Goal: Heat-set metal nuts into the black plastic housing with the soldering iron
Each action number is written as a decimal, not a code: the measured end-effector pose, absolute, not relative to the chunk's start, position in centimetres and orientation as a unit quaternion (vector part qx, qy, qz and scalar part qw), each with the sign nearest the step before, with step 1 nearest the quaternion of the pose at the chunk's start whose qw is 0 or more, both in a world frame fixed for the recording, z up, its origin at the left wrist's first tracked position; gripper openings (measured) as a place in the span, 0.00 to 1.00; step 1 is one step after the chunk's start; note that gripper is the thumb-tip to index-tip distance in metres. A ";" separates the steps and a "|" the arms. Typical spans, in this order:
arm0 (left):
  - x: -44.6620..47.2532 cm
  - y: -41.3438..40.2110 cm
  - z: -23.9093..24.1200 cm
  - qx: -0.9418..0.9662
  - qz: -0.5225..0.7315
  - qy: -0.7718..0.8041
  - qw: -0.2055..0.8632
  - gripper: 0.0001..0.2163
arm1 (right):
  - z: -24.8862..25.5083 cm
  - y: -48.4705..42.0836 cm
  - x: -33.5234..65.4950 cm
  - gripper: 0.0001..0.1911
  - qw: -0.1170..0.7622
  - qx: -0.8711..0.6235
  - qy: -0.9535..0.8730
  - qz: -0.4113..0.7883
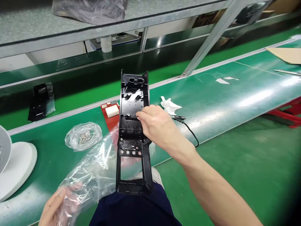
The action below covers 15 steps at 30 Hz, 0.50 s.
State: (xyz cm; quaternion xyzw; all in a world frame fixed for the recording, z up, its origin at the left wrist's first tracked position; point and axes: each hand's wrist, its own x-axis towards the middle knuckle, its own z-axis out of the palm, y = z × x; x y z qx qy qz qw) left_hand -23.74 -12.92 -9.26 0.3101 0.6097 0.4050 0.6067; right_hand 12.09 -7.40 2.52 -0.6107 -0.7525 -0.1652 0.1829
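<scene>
A long black plastic housing (133,125) is held in front of my body, its inner side with posts and a square window facing me. My right hand (155,125) grips its right edge, fingers closed over the wall near the middle. Down at the lower left, my left hand (55,205) is closed on a clear plastic bag (94,169). The bag stretches up to the housing's left side and partly passes behind it. Some of the left fingers show through the film.
On the green bench lie a small clear bag of metal parts (84,137), a red board (110,121) with a white block (112,111), crumpled white tissue (170,106) and a black cable (190,131). A round white object (23,166) stands left. A metal shelf (105,29) crosses above.
</scene>
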 end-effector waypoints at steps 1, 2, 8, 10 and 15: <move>-22.6 -13.3 -8.9 0.264 0.395 0.612 0.632 0.23 | 2.6 -7.4 12.3 0.12 0.190 -0.597 -0.761 -0.171; -21.7 -13.5 -8.7 0.239 0.382 0.615 0.647 0.24 | 2.6 -7.3 12.5 0.12 0.201 -0.582 -0.767 -0.179; -19.8 -13.9 -10.8 0.226 0.415 0.587 0.658 0.23 | 2.8 -6.8 13.3 0.14 0.209 -0.512 -0.808 -0.203; -19.9 -13.8 -11.9 0.228 0.395 0.592 0.665 0.23 | 2.8 -6.9 13.4 0.14 0.205 -0.499 -0.814 -0.216; -19.0 -12.9 -12.4 0.247 0.341 0.625 0.657 0.15 | 3.1 -8.2 13.3 0.16 0.213 -0.482 -0.812 -0.251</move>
